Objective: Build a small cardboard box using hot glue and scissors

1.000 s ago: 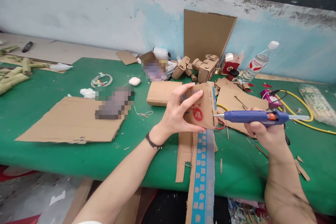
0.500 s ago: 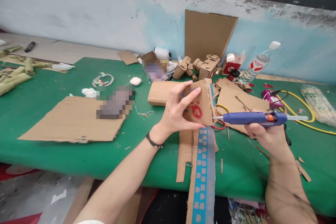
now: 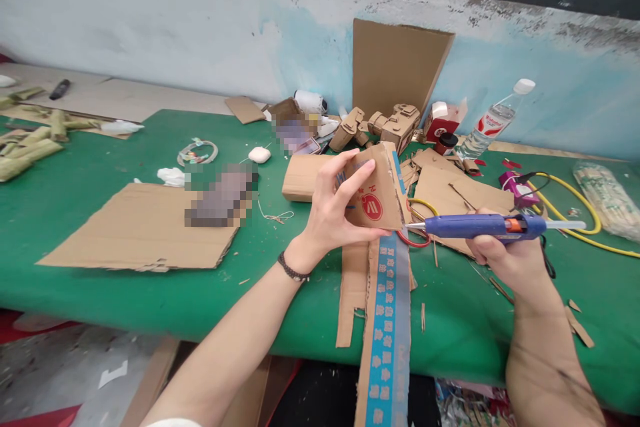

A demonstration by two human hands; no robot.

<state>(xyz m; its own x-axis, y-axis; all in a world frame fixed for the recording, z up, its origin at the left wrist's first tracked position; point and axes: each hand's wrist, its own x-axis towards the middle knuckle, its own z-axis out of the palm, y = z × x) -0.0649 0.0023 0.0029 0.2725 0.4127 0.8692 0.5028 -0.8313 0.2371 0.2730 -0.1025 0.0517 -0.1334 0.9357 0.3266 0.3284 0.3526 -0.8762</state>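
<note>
My left hand (image 3: 336, 203) grips a small piece of cardboard (image 3: 387, 187) with a red logo and blue print, thumb below and fingers across its face. In my right hand (image 3: 507, 257) is a blue hot glue gun (image 3: 465, 225), a clear glue stick poking out of its back end. The gun's nozzle points left at the lower right corner of the cardboard, at or very close to its edge. Under them, a long cardboard strip (image 3: 387, 333) with blue printed tape hangs over the table's front edge. Behind my left hand lies a flat cardboard box (image 3: 301, 178).
On the green table (image 3: 210, 307) lie a large cardboard sheet (image 3: 125, 227), cardboard scraps (image 3: 460, 183), a cardboard camera model (image 3: 400, 125), a water bottle (image 3: 493, 123), a purple power socket (image 3: 519, 188) with a yellow cord, and bagged sticks (image 3: 607, 200). A cardboard panel (image 3: 400, 63) leans on the wall.
My left hand has tilted the cardboard piece and shifted it slightly left and up along the glue gun's nozzle. My right hand and the gun stay almost still.
</note>
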